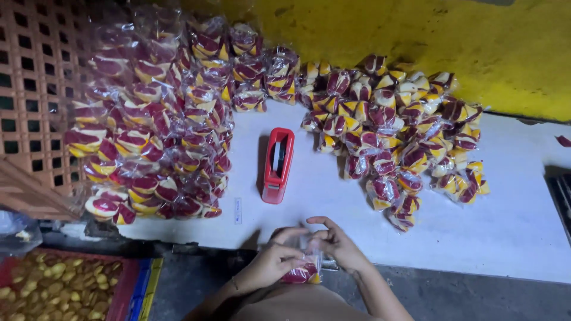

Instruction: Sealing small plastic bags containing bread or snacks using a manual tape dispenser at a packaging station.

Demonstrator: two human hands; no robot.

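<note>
Covering most of the white table (511, 226), two heaps of filled clear packets (154, 131) and (398, 131) flank a red tape dispenser (278, 164).

Judging by those heaps, many packets look finished, while a tray of loose pieces (59, 285) remains at lower left. At the table's near edge, the left hand (267, 264) and right hand (336, 244) pinch one small packet (304, 270), fingers closed on its upper part.

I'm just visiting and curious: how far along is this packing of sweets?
Done: two big heaps of sealed packets, left pile and right pile. In hand: left hand and right hand hold one small packet near the red tape dispenser. Left: loose pieces in the tray.
</note>
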